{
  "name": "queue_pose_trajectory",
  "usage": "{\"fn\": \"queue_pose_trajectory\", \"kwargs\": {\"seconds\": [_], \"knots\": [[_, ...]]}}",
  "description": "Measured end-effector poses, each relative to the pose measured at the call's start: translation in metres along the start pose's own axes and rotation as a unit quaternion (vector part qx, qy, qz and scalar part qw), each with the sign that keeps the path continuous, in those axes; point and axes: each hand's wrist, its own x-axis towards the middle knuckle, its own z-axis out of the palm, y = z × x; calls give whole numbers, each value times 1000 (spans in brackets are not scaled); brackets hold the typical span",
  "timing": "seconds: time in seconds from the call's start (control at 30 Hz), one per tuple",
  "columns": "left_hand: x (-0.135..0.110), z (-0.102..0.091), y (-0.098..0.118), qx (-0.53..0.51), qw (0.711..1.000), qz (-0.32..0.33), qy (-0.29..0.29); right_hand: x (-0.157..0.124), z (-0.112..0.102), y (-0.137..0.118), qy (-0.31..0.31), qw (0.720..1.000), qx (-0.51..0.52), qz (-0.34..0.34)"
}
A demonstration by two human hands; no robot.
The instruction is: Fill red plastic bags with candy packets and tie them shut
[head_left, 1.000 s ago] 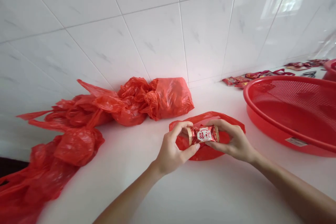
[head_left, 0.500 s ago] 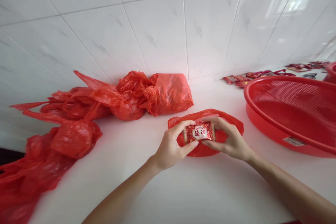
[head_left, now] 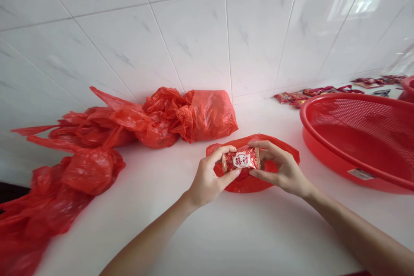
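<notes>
Counter [head_left: 246,233]: sweet [head_left: 241,159] shifted left, now in L hand [head_left: 207,177]

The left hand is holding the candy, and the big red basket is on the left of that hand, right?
Not quite: the basket is on the right of the left hand, not its left, as the head view shows. The left hand is holding the candy, just as you said.
</notes>
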Motion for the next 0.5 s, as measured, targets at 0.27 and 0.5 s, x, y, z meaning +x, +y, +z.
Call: {"fn": "queue_pose_trajectory", "kwargs": {"seconds": [0.27,0.5], "knots": [[1,0,0,-5,1000,-10,-3,1,-1,-4,-5,999,-31,-9],[0,2,1,-111,992,-38,-38,0,-1,8,53,990,-108,-72]]}}
